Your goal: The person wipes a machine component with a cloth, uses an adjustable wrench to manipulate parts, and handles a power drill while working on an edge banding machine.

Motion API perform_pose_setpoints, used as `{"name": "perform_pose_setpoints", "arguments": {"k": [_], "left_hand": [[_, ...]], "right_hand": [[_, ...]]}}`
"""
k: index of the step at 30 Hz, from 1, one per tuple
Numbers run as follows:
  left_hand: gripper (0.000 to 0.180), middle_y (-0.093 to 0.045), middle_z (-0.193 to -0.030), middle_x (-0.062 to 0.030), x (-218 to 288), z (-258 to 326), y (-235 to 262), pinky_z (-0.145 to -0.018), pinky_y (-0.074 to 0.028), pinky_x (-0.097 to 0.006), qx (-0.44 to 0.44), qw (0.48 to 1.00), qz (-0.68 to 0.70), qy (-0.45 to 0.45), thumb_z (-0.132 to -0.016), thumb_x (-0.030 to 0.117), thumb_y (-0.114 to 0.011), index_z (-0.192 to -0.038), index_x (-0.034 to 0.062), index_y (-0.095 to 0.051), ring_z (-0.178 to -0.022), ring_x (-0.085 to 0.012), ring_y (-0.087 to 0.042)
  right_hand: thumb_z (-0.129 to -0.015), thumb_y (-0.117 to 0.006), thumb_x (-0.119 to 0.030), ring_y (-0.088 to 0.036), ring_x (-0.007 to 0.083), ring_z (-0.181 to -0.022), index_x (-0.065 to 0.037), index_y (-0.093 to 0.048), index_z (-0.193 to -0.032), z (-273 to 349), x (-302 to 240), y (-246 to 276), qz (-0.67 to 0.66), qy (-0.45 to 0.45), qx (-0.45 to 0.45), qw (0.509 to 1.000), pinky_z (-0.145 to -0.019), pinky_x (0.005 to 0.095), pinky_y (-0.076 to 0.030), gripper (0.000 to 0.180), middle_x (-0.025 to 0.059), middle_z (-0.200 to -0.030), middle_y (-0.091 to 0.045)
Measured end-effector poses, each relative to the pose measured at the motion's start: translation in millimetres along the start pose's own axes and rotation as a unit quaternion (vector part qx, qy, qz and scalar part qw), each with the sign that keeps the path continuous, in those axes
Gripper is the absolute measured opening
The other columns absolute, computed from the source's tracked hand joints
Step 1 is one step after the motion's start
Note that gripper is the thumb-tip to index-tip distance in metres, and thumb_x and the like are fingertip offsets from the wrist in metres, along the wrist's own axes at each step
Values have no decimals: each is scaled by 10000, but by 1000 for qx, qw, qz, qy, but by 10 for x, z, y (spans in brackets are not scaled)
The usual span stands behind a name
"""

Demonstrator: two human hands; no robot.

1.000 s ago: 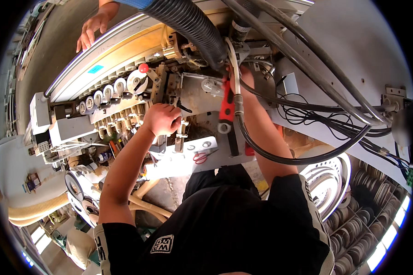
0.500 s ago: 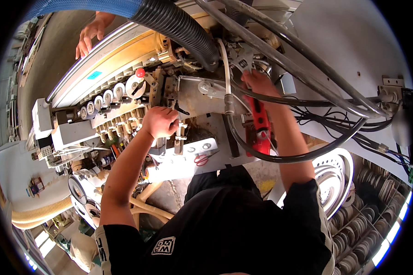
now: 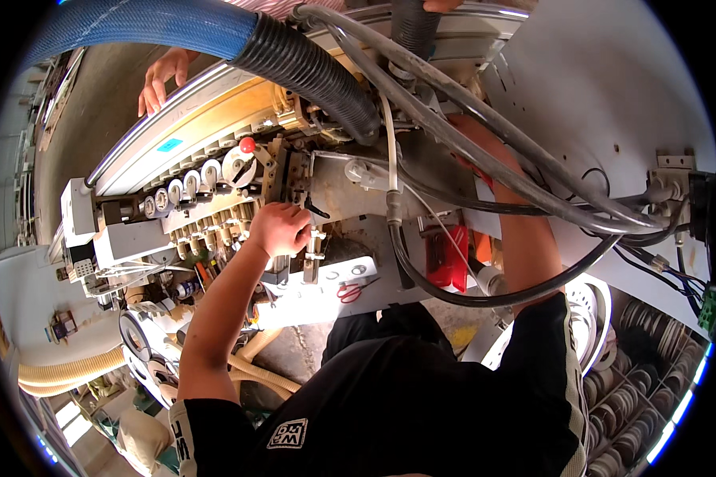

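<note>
My left hand [image 3: 279,229] is closed around a small metal part on the front of a grey machine [image 3: 350,187], just below a row of round dials [image 3: 189,184] and a red knob [image 3: 247,145]. My right forearm [image 3: 525,238] reaches up behind a bundle of black cables [image 3: 485,151]. The cables hide my right hand, so I cannot tell what it holds. A red-handled tool [image 3: 445,258] sits left of that forearm, on the machine's lower edge.
A blue hose [image 3: 135,28] joins a black ribbed hose [image 3: 310,67] overhead. Another person's hand [image 3: 161,75] rests on the machine's far rim. Red scissors [image 3: 347,291] lie on a white ledge [image 3: 310,298]. Racks of round discs [image 3: 644,374] stand at the right.
My right arm has gone further up behind the cables, and its hand has dropped out of sight. The red-handled tool now shows lower, beside the forearm. My left hand has stayed on the same part.
</note>
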State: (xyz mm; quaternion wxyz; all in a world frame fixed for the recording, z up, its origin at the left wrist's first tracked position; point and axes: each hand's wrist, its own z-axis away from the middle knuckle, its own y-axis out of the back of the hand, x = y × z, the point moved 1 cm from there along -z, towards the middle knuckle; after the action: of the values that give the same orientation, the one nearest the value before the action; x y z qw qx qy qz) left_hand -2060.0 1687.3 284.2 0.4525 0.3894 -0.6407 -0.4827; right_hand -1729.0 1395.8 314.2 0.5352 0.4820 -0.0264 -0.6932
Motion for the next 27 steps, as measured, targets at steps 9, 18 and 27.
{"name": "perform_pose_setpoints", "arguments": {"k": [9, 18, 27], "left_hand": [[107, -618, -670, -14, 13, -77, -12, -585, -510, -370, 13, 1000, 2, -1, -765, 149, -684, -749, 127, -581, -632, -235, -641], [115, -608, -679, -21, -26, -113, -57, -590, -511, -375, 16, 1000, 16, -9, -756, 169, -701, -762, 122, -596, -643, -242, -639], [107, -606, -666, -19, -42, -38, -72, -589, -504, -372, 15, 1000, 12, -6, -752, 166, -697, -752, 125, -599, -643, -236, -641]], "right_hand": [[-1058, -479, -496, -676, 253, -868, -25, -720, -977, -7, -306, 256, 56, 11, -68, 996, -827, 434, -510, 535, 121, -932, -727], [-1060, -527, -289, -593, 249, -557, -78, -549, -1004, -75, -57, -1542, -580, 136, 58, 801, -520, 397, -511, 219, 72, -788, -593], [-1063, -539, -386, -614, 167, -631, -48, -636, -1028, 469, 121, -802, -398, 39, -3, 917, -508, 347, -480, 353, 55, -845, -639]]}}
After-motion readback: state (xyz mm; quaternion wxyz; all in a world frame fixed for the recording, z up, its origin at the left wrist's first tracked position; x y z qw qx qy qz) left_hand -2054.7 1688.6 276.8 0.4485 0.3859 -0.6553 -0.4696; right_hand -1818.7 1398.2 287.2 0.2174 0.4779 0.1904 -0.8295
